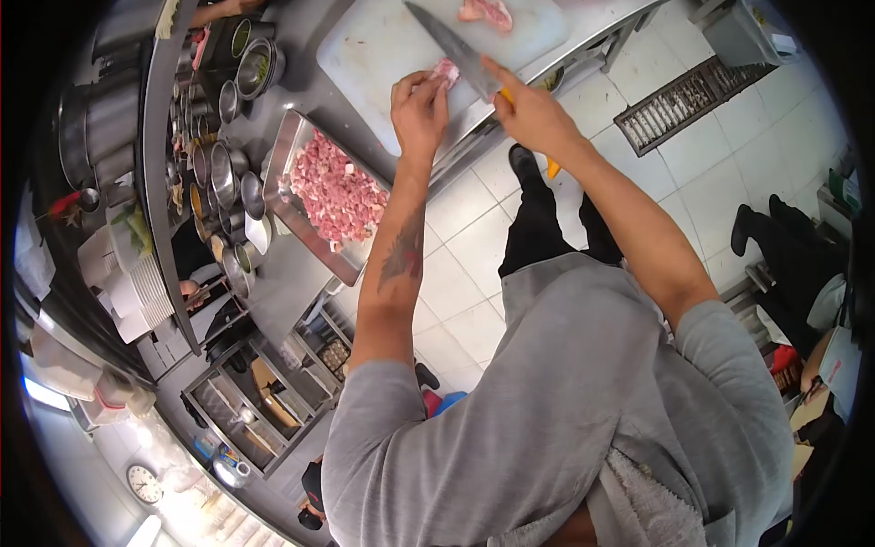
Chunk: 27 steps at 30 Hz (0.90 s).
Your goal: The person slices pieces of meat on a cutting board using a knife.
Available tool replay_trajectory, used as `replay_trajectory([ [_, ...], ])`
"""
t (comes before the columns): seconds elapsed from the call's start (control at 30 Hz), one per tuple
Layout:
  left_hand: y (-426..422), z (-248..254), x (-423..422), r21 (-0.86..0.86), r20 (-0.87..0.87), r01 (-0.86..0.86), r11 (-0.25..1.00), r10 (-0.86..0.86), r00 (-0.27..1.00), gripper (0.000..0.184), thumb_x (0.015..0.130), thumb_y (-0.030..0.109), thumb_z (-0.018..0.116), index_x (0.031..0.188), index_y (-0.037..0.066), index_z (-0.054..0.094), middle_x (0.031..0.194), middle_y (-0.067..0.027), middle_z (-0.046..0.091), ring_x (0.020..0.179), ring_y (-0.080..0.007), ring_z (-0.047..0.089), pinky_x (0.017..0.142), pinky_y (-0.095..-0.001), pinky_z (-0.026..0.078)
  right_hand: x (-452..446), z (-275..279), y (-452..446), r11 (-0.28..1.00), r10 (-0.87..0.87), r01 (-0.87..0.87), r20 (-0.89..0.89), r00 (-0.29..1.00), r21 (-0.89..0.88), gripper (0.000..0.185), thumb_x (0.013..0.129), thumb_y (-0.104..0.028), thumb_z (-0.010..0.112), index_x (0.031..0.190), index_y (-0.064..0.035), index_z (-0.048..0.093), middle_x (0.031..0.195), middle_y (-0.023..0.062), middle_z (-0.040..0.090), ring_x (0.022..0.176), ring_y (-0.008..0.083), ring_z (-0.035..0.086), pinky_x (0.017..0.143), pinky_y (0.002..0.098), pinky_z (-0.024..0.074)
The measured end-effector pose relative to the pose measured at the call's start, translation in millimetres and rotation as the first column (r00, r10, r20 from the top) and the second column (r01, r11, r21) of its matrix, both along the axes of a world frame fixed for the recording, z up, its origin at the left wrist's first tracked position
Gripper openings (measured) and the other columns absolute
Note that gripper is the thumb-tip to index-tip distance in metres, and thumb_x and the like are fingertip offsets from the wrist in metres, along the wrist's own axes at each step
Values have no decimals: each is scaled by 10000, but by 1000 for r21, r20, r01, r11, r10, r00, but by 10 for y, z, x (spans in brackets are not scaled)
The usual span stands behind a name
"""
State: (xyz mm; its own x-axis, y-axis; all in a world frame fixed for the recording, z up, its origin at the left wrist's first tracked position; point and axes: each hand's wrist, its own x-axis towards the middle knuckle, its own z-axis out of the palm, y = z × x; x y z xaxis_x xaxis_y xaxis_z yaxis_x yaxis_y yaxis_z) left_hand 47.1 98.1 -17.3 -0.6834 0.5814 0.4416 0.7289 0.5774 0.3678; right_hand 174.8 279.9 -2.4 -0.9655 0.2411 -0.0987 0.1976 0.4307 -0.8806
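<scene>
On the board [366,56], the meat piece [446,71], judged soft and slippery, is seemingly pinched by the left hand [421,111], best held at the edge away from the knife [453,46] clenched in the right hand [536,117]

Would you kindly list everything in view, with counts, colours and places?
Knife: one, grey blade, yellow handle, right hand
Cutting board: one, white, on counter
Counter: steel-grey, under board
Meat piece: one, pink, at left fingertips
Second meat piece: one, pink, on board
Metal tray: one, silver, beside board
Diced meat: uncountable, pink, in tray
Metal bowls: several, silver, left
Plates: stacked, white, far left
Wall clock: one, white, lower left
Floor grate: dark, upper right
Other people: several, mostly dark clothing, edges
Left hand: one, on meat
Right hand: one, gripping knife
</scene>
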Motion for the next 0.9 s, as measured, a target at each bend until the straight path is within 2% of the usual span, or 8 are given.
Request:
replay_trajectory([
  [0.03, 1, 12, -5, -2, 102, -8, 1000, 9, 995, 322, 897, 114, 723, 1199, 3, 719, 1086, -159, 688, 1039, -291, 644, 910, -422, 528, 64, 86, 17, 999, -22, 22, 11, 1000, -48, 577, 1010, -222, 547, 1564, -176, 394, 787, 242, 691, 760, 456, 676, 735, 546, 531],
  [0.13, 68, 157, -102, -73, 127, 61, 995, -51, 991, 562, 982, 241, 619, 1454, -45, 509, 1380, -265, 573, 1302, -385, 542, 1122, -502, 392, 310, 151, -25, 992, -14, 24, 85, 996, -123, 588, 1021, -235, 542, 1580, -180, 367, 767, 235, 685, 733, 458, 667, 708, 540, 511],
  [0.23, 26, -16, -122, -270, 158, 248, 930, -212, 964, 785, 1012, 390, 526, 1587, -69, 252, 1627, -291, 298, 1508, -416, 311, 1240, -547, 184, 491, 235, -84, 988, 67, -35, 212, 975, -148, 585, 1043, -227, 519, 1597, -189, 336, 736, 222, 674, 704, 435, 670, 693, 532, 513],
  [0.33, -5, -12, -62, -256, 282, 249, 934, -174, 944, 865, 1021, 462, 473, 1608, -83, 147, 1688, -290, 137, 1579, -411, 142, 1263, -564, 86, 602, 215, -165, 995, 49, -32, 176, 983, -98, 587, 1048, -212, 520, 1602, -195, 327, 707, 217, 662, 673, 423, 666, 666, 528, 517],
  [0.53, 10, -71, -70, -202, 281, 240, 950, -178, 943, 852, 1019, 450, 477, 1605, -86, 167, 1668, -310, 182, 1565, -425, 180, 1262, -557, 101, 576, 177, -236, 999, 25, -30, 115, 993, 43, 619, 1031, -198, 549, 1606, -192, 319, 693, 225, 659, 655, 438, 658, 633, 541, 518],
  [0.73, 17, -118, -77, -185, 269, 203, 962, -149, 952, 813, 1035, 439, 445, 1600, -86, 189, 1665, -310, 191, 1566, -426, 176, 1262, -554, 103, -153, 118, -302, 997, -34, 28, 97, 995, 68, 628, 1015, -204, 571, 1596, -231, 336, 745, 212, 678, 695, 426, 667, 695, 520, 534],
  [0.83, 4, -101, -84, -142, 313, 209, 967, -157, 937, 778, 1053, 429, 397, 1602, -82, 191, 1669, -308, 181, 1572, -421, 158, 1262, -558, 86, -530, -85, -284, 999, -46, 46, 12, 999, 18, 624, 1005, -217, 566, 1591, -235, 352, 781, 218, 694, 720, 425, 678, 707, 515, 545],
  [0.9, -23, -98, -113, -126, 360, 220, 967, -162, 919, 763, 1062, 427, 360, 1603, -82, 188, 1672, -309, 167, 1577, -417, 141, 1263, -559, 66, -684, -106, -284, 998, -40, 39, 36, 999, 39, 627, 998, -210, 563, 1590, -236, 357, 793, 221, 698, 729, 424, 682, 707, 514, 548],
])
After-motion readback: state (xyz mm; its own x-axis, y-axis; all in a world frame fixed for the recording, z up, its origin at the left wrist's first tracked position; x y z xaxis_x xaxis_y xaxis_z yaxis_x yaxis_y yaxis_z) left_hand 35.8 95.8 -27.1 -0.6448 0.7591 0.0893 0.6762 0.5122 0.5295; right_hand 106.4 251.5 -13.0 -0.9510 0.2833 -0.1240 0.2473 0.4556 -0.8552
